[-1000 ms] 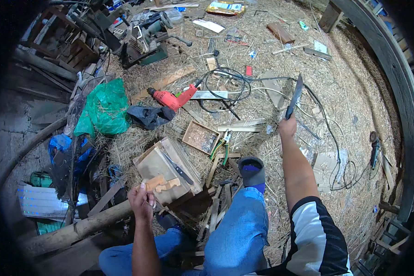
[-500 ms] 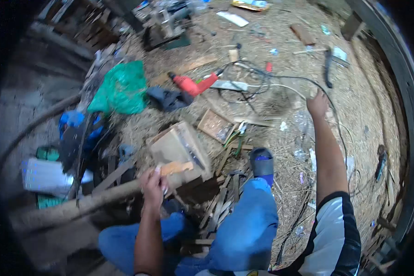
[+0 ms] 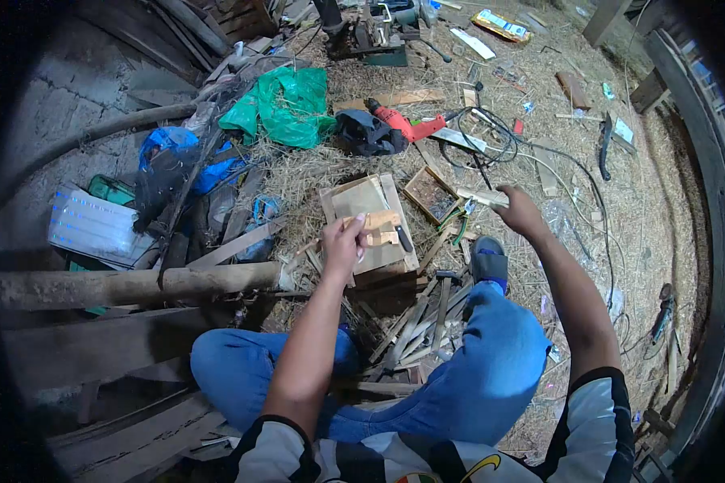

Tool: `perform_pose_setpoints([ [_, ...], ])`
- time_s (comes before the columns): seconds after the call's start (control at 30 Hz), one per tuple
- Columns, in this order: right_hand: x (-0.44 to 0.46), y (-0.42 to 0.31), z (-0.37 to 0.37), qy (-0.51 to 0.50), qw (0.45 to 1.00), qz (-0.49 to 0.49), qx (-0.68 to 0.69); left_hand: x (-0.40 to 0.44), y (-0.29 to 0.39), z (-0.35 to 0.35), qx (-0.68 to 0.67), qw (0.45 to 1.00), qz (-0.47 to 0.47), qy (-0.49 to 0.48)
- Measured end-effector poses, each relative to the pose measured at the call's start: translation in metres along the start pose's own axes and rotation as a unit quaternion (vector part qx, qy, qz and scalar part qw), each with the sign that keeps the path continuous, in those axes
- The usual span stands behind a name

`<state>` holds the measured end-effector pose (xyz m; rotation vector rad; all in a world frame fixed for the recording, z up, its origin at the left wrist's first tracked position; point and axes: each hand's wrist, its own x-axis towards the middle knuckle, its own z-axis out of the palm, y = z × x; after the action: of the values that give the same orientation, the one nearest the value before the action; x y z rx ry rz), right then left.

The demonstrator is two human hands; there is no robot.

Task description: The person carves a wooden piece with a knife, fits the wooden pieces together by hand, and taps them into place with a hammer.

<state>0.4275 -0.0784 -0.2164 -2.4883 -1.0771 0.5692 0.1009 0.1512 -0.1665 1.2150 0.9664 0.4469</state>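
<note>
My left hand (image 3: 344, 246) pinches a small notched piece of light wood (image 3: 381, 225) above a wooden board block (image 3: 361, 199). A knife with a dark handle (image 3: 404, 238) lies on that block, partly hidden by the wood piece. To the right, my right hand (image 3: 521, 211) is closed on the end of a pale wood strip (image 3: 482, 196), beside a small wooden box (image 3: 432, 195). The large dark-handled blade (image 3: 605, 146) lies on the ground at the right, apart from my hand.
A red drill (image 3: 403, 125) lies beyond the block, with black cable (image 3: 503, 133) coiled near it. Green plastic (image 3: 286, 109) is at the upper left. A thick pole (image 3: 137, 286) runs at the left. Scrap wood (image 3: 415, 334) lies between my legs.
My right hand has let go of the large blade and moved back left to the pale strip. My left hand still holds the notched wood. The view has shifted left.
</note>
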Motion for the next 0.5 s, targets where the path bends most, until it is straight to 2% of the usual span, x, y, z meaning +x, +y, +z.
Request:
perform_pose_setpoints([
  [0.03, 0.005, -0.015, -0.008, 0.003, 1.000, 0.000, -0.006, 0.002, 0.001, 0.000, -0.006, 1.000, 0.002, -0.003],
  [0.1, 0.015, -0.041, -0.022, -0.046, 0.997, -0.042, -0.038, 0.005, 0.001, 0.002, -0.003, 1.000, 0.020, -0.009],
  [0.23, 0.031, -0.093, -0.041, -0.158, 0.973, -0.059, -0.156, 0.009, -0.002, 0.000, -0.021, 0.999, 0.034, -0.012],
  [0.3, 0.045, -0.100, -0.033, -0.172, 0.959, -0.102, -0.203, 0.010, -0.004, -0.001, -0.040, 0.999, 0.026, -0.023],
  [0.37, 0.058, -0.107, -0.018, -0.218, 0.940, -0.029, -0.260, 0.008, -0.004, -0.001, -0.018, 0.999, 0.038, -0.013],
  [0.4, 0.053, -0.119, -0.021, -0.231, 0.933, -0.027, -0.273, 0.009, -0.006, -0.002, -0.022, 0.999, 0.022, -0.012],
  [0.43, 0.045, -0.129, -0.017, -0.222, 0.935, 0.001, -0.277, 0.008, -0.011, -0.001, -0.024, 0.999, 0.017, -0.018],
  [0.5, 0.027, -0.142, 0.008, -0.138, 0.964, 0.104, -0.202, 0.011, -0.015, -0.002, -0.026, 0.999, 0.044, -0.009],
])
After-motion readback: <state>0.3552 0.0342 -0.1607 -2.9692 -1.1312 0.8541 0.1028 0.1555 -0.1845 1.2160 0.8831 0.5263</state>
